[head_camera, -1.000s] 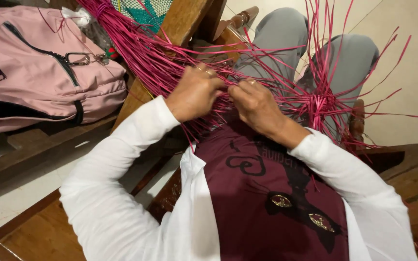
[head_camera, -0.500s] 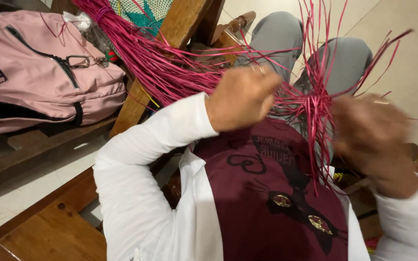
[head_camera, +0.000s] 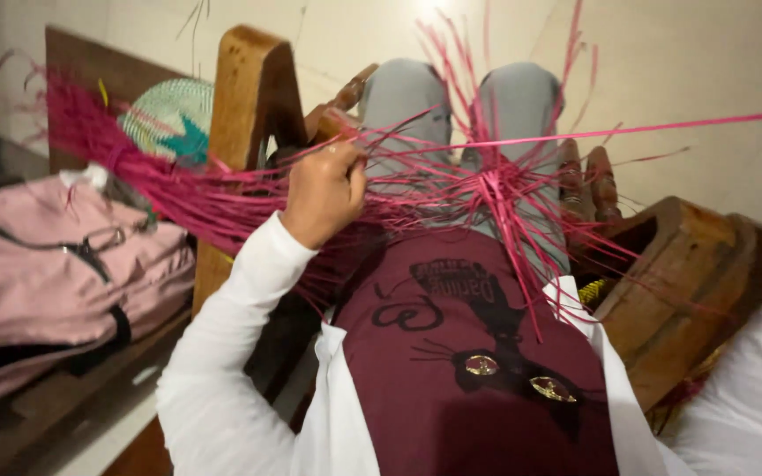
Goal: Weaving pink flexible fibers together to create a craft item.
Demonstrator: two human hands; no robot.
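lying at the far left is a pink backpack (head_camera: 55, 273) with a dark zipper, on a wooden bench (head_camera: 90, 388). just behind it a thick bundle of pink straw strips (head_camera: 169, 189) runs from the left toward the middle, and a round woven piece in green and white (head_camera: 169, 119) shows behind the bundle, beside the wooden chair post (head_camera: 253, 97). near the middle, the person's left hand (head_camera: 324, 194), in a white sleeve, is closed around some pink strips and holds them above the lap. to the right of this hand the strips meet in a small woven knot (head_camera: 491, 189), which sits over the grey knees, and loose ends spread out from it in all directions. one long pink strip (head_camera: 663, 128) goes tight from the knot to the right edge. the right hand is outside of the view, only the white sleeve (head_camera: 751, 388) is seen at the lower right, so its state cannot be told. a wooden armrest (head_camera: 681, 282) stands beside that sleeve.
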